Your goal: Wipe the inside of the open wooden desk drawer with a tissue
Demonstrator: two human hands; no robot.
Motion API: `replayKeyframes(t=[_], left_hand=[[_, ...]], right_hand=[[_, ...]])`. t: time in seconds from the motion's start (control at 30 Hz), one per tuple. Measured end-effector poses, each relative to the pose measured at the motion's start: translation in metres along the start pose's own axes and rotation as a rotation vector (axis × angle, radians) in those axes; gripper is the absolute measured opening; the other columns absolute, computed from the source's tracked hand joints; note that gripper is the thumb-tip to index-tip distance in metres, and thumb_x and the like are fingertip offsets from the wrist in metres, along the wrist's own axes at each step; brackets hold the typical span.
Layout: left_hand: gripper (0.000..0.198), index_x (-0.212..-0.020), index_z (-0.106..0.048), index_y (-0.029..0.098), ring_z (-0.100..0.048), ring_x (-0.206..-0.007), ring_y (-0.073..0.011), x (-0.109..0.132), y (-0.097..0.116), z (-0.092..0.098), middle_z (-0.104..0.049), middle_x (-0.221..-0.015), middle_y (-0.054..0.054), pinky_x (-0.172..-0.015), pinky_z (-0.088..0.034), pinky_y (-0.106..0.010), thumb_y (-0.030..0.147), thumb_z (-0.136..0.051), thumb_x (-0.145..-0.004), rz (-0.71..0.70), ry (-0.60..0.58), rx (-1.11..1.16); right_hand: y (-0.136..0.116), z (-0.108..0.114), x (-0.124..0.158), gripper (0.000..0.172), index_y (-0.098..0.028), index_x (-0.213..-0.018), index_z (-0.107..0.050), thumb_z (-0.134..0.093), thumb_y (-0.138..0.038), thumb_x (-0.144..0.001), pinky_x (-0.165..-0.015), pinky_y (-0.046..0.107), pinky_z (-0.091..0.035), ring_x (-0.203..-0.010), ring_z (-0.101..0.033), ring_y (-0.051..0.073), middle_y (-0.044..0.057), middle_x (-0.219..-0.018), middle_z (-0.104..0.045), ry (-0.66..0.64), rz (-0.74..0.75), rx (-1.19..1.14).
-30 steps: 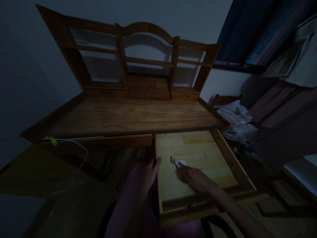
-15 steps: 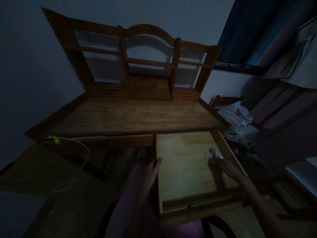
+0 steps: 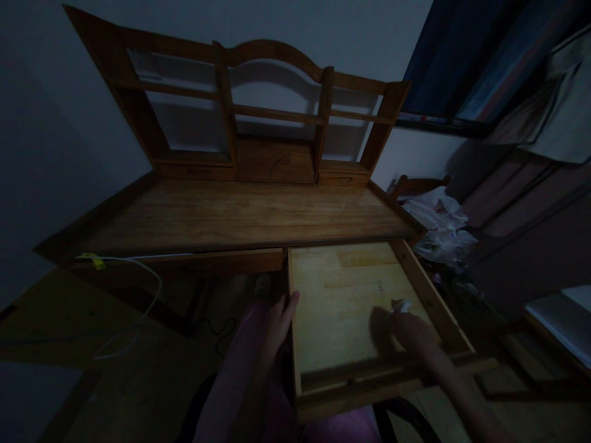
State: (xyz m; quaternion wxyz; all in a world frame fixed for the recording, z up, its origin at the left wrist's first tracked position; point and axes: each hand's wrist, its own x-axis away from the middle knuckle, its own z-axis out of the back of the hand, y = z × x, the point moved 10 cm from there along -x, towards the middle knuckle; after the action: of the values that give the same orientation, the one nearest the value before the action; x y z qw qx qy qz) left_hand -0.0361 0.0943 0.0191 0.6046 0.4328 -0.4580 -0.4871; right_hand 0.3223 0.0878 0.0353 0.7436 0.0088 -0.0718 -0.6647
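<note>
A pale wooden drawer (image 3: 332,314) is pulled out from the right side of the desk front. My left hand (image 3: 279,317) grips its left side wall, the thumb at the top edge and the other fingers partly hidden. Inside the drawer, low on its right half, my right hand (image 3: 410,331) is closed round a crumpled white tissue (image 3: 401,306), whose end sticks out past the fingers. Small dark marks (image 3: 380,285) show on the drawer bottom just beyond the tissue.
Behind the drawer runs the wooden desk top (image 3: 258,209) with a shelf hutch (image 3: 277,111). A white cable (image 3: 157,289) with a yellow tag hangs at the left. White plastic bags (image 3: 436,209) lie by a chair (image 3: 420,184) at the right. The room is dim.
My right hand has moved toward me with the tissue across the drawer bottom, uncovering the dark marks. My left hand keeps its hold on the drawer's side. The view has shifted slightly.
</note>
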Motion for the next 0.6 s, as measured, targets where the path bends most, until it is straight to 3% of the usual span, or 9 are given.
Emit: replayKeyframes(t=[0.23,0.43,0.6], left_hand=[[0.043,-0.108,-0.07,0.019,-0.061,-0.122,-0.0315,-0.002,-0.007,0.004,-0.073,-0.115,-0.013,-0.103,-0.045,-0.038,0.052,-0.05,-0.091,0.011,0.024,-0.069],[0.045,-0.11,-0.069,0.016,-0.062,-0.12,-0.03,-0.003,-0.013,0.003,-0.072,-0.117,-0.014,-0.102,-0.046,-0.036,0.052,-0.048,-0.092,0.021,0.025,-0.076],[0.05,-0.122,-0.065,0.014,-0.057,-0.128,-0.0279,-0.006,-0.023,0.002,-0.067,-0.128,-0.015,-0.106,-0.043,-0.036,0.051,-0.049,-0.092,0.044,0.019,-0.08]], right_hand=[[-0.07,-0.004,0.0,0.036,-0.01,-0.099,-0.069,-0.035,-0.019,-0.095,-0.071,0.039,-0.053,-0.083,-0.072,0.033,0.023,-0.093,-0.072,-0.125,0.076,0.022],[-0.129,0.011,0.003,0.039,-0.008,-0.118,-0.063,-0.031,-0.017,-0.097,-0.075,0.036,-0.055,-0.091,-0.071,0.029,0.026,-0.116,-0.067,-0.122,0.133,-0.041],[-0.165,0.027,0.014,0.048,-0.003,-0.136,-0.052,-0.032,-0.01,-0.092,-0.09,0.04,-0.054,-0.119,-0.061,0.032,0.029,-0.138,-0.052,-0.072,0.187,-0.148]])
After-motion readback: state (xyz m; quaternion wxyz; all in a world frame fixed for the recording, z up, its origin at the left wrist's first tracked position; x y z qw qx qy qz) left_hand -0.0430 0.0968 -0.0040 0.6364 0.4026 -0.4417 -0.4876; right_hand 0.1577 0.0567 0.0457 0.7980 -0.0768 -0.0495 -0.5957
